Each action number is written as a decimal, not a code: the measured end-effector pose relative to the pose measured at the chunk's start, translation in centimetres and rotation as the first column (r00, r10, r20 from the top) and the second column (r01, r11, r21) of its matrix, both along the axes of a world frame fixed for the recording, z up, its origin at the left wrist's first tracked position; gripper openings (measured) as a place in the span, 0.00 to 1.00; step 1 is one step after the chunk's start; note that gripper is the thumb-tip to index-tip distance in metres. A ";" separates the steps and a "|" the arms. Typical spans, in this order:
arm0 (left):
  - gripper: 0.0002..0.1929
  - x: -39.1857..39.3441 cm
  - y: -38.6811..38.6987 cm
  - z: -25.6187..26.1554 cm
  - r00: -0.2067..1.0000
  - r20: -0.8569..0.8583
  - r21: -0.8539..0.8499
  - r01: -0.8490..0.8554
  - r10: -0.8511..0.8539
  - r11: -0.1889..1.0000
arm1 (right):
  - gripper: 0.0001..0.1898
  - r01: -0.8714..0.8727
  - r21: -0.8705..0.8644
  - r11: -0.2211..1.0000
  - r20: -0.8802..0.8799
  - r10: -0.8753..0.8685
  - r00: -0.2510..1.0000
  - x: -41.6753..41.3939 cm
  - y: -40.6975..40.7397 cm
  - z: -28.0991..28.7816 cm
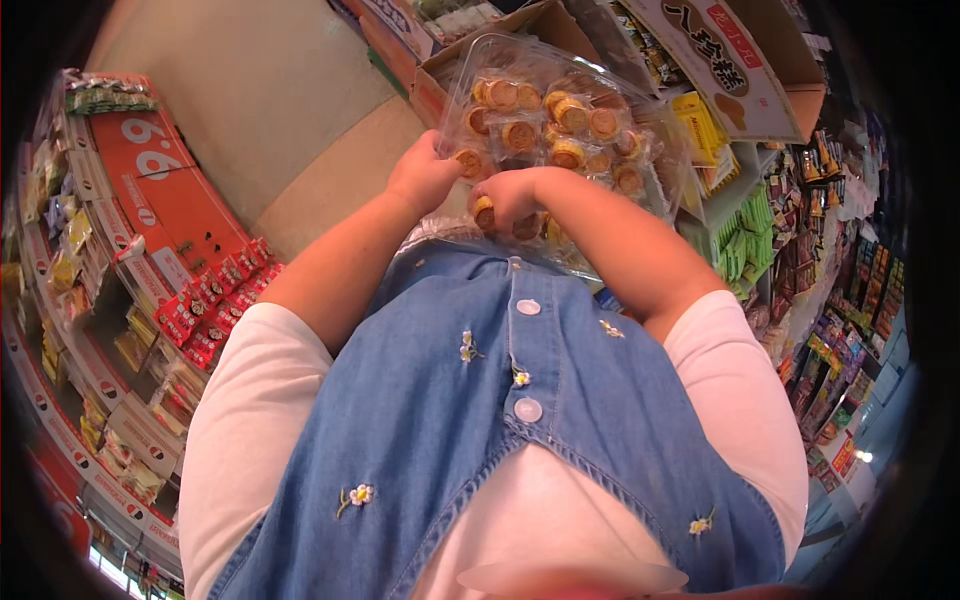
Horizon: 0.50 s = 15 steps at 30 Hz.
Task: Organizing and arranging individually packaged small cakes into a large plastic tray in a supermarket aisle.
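A clear plastic bin [459, 82] holds many small wrapped round biscuits, or similar baked snacks, in front of my body. My left hand [426, 171] is at the bin's left side, its thumb reaching over the edge beside a wrapped biscuit [469, 162]. Over the near part of the bin my right hand [511, 196] bends down, fingers curled around one wrapped round biscuit [484, 213]. More packets [568, 154] lie just beyond that hand. Its fingertips are partly hidden.
Open cardboard boxes [806, 112] stand behind and to the right. Yellow packets [696, 131] and green packets [744, 238] fill the right side. At left, a shelf holds red packets [206, 300] beside a red price panel [154, 172].
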<state>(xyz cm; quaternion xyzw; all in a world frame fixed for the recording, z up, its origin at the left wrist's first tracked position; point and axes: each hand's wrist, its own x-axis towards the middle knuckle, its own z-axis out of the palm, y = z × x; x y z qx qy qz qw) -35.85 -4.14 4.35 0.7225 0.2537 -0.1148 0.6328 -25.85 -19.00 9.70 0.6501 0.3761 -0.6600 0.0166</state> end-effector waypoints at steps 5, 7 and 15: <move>0.25 0.0 -0.3 3.6 0.989 0.093 0.491 0.058 -0.118 0.869 | 0.38 0.439 0.086 0.894 -0.114 -0.429 0.896 1.0 -3.3 0.0; 0.29 -0.3 -0.6 4.0 0.942 0.252 0.674 -0.006 -0.222 0.739 | 0.36 0.709 -0.010 0.705 -0.280 -0.683 0.675 1.6 -4.8 0.4; 0.43 -0.2 -3.0 8.1 0.511 0.466 0.804 0.096 -0.723 0.586 | 0.23 0.877 -0.411 -0.250 -0.750 -0.453 -0.481 -2.1 -8.8 -0.2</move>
